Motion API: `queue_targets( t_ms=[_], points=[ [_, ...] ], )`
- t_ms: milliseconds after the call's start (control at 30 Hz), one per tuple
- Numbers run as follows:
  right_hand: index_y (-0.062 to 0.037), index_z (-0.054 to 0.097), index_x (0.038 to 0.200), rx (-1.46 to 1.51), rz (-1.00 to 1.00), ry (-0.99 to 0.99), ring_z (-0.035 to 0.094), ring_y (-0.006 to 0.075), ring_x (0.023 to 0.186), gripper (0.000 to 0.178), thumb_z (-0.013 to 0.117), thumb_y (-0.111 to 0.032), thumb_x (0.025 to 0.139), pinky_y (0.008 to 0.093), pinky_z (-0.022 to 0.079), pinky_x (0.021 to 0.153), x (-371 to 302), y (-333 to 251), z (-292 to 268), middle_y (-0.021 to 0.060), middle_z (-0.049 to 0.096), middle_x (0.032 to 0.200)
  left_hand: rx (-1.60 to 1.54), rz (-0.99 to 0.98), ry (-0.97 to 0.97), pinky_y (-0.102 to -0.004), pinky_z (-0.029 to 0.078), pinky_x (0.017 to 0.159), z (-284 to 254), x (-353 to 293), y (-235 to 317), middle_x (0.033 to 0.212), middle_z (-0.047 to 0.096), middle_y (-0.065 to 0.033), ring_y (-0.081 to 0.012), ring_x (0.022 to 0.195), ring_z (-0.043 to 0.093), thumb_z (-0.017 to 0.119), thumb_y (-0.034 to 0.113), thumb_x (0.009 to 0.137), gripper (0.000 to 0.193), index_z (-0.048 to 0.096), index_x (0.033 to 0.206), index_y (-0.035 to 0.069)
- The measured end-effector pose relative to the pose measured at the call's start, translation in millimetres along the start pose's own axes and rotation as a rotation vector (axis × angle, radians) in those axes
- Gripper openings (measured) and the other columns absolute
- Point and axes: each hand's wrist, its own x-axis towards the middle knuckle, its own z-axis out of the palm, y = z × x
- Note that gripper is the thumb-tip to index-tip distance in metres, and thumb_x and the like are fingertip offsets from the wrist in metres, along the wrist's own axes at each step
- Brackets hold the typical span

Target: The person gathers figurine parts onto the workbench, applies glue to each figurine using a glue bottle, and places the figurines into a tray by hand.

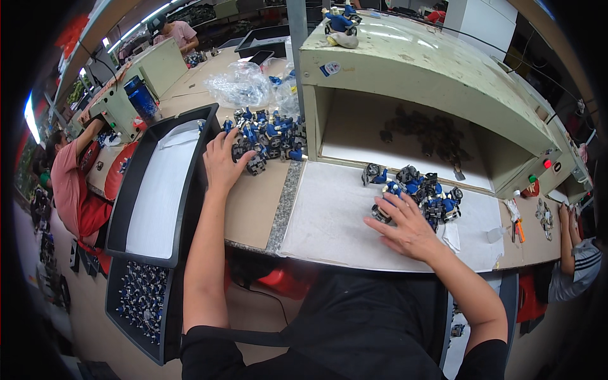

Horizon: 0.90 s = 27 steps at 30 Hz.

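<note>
My left hand [223, 162] is at the near left edge of a pile of small blue-and-grey toy figures [272, 132], some with dark wheels. Its fingers are spread, with the tips close to or touching the nearest toys. Over the white sheet in front of the cream box, my right hand [408, 229] is open, fingers apart, at the near side of a second heap of the same toys [423, 190]. Part of that heap is hidden behind the fingers. Neither hand visibly grips a toy.
Left of my left arm is a black tray [212, 120] lined with white paper; below it, another bin [117, 297] holds many small figures. Dark pieces [430, 136] lie inside the cream box [405, 63]. An orange-handled tool [520, 229] lies at right. Co-workers sit at both sides.
</note>
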Motion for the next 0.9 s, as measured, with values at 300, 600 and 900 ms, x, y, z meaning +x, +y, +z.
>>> queue_targets(
  t_ms=[300, 600, 900],
  points=[
    [-0.0065, 0.040, 0.128, 0.725, 0.318, 0.180, 0.037, 0.0365, 0.123, 0.059, 0.066, -0.018, 0.076, 0.0425, 0.032, 0.101, 136, -42, 60, 0.0223, 0.038, 0.130, -0.381, -0.486, -0.419, -0.0398, 0.043, 0.084, 16, -1, -5, 0.107, 0.056, -0.0165, -0.0316, 0.103, 0.054, 0.064, 0.054, 0.071, 0.061, 0.055, 0.116, 0.015],
    [-0.0087, 0.022, 0.138, 0.723, 0.406, 0.300, 0.031, 0.0444, 0.125, 0.080, 0.069, -0.020, 0.075, 0.0459, 0.030, 0.102, 170, -81, 84, 0.0320, 0.028, 0.134, -1.024, -0.784, -0.208, -0.0239, 0.044, 0.068, 2, -24, 14, 0.089, 0.059, -0.0064, -0.0110, 0.077, 0.055, 0.063, 0.034, 0.082, 0.040, 0.055, 0.106, 0.002],
    [-0.0063, 0.019, 0.139, 0.928, 0.566, 0.298, 0.035, 0.0402, 0.123, 0.099, 0.078, -0.019, 0.060, 0.0416, 0.030, 0.104, 199, -75, 105, 0.0255, 0.033, 0.132, -1.589, -0.982, -0.533, -0.0246, 0.048, 0.074, -2, -14, 46, 0.094, 0.058, -0.0030, -0.0113, 0.084, 0.058, 0.052, 0.035, 0.089, 0.032, 0.053, 0.104, 0.006]
  ],
)
